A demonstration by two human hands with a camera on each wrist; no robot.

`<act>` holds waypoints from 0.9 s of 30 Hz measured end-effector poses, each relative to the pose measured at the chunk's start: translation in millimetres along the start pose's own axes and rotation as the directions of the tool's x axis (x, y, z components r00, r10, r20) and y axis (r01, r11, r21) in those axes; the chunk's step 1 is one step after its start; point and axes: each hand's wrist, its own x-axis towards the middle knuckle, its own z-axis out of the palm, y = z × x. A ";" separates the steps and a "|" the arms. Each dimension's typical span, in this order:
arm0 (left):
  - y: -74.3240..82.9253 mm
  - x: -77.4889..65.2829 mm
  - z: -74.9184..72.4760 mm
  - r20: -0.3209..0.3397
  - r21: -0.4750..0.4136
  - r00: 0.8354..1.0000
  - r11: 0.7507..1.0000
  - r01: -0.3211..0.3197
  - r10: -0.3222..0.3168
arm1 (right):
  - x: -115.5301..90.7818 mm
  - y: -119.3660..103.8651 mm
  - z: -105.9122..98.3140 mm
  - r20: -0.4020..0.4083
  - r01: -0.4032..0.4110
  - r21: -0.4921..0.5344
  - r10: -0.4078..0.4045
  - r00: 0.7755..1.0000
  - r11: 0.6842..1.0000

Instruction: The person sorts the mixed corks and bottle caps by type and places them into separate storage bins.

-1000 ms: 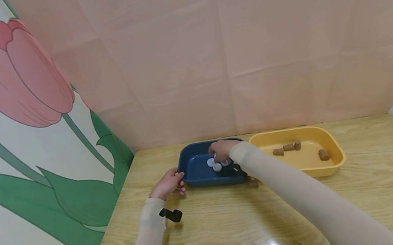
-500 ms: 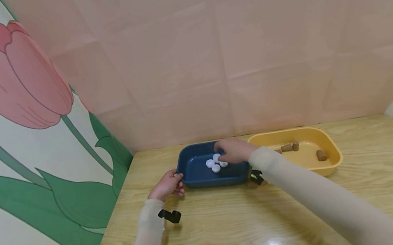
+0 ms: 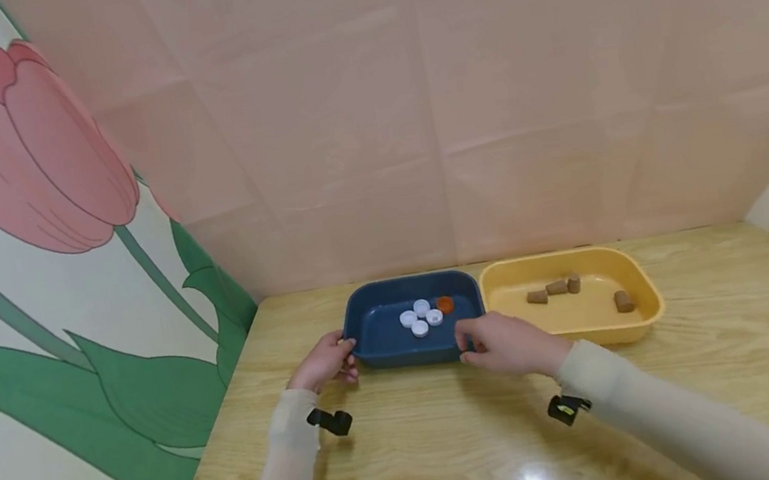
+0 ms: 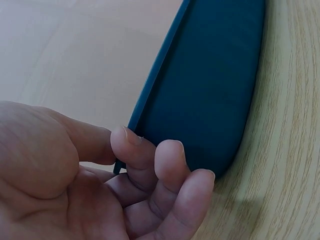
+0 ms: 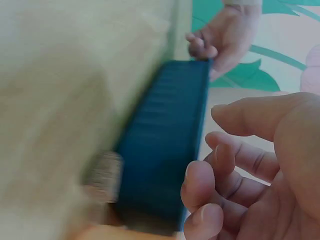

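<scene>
My left hand [image 3: 322,363] pinches the left rim of the dark blue tray [image 3: 401,358] between thumb and fingers; the left wrist view shows this grip close up. Inside that tray, several white bottle caps [image 3: 420,328] lie in a cluster, with an orange cap [image 3: 444,304] just right of them. My right hand [image 3: 513,342] hovers by the tray's front right corner, fingers loosely bent and holding nothing. Below it, in the right wrist view, a blurred cork [image 5: 103,177] stands against the tray's outer wall. The hand hides this cork in the head view.
A yellow tray [image 3: 634,332] stands right beside the blue one, with several corks [image 3: 537,297] in it. Both are on a wooden table [image 3: 413,441] that meets a pink-covered wall [image 3: 343,155] behind. A tulip-printed panel [image 3: 26,159] borders the left side.
My right hand has come out of the blue tray, towards me and to the right. The orange cap it covered now shows. The left hand keeps its grip on the rim.
</scene>
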 end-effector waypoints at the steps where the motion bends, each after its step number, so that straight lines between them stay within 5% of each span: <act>1: -0.2 0.5 -0.4 -0.002 0.001 1.000 1.000 0.002 -0.002 | -5.1 1.8 3.4 -0.001 -0.004 -0.004 0.004 1.000 1.000; 10: -1.3 2.0 -2.1 0.005 -0.005 1.000 1.000 0.001 0.000 | -33.2 17.8 30.5 -0.044 -0.136 -0.023 0.134 0.990 0.991; 17: -3.1 2.3 -0.9 0.013 -0.003 1.000 1.000 -0.002 0.002 | -40.5 30.4 39.7 -0.106 -0.144 -0.033 0.140 0.984 0.989; 27: -2.3 2.6 -0.2 0.016 -0.011 1.000 1.000 -0.003 0.004 | -36.9 34.3 38.2 -0.080 -0.129 -0.022 0.127 0.989 0.991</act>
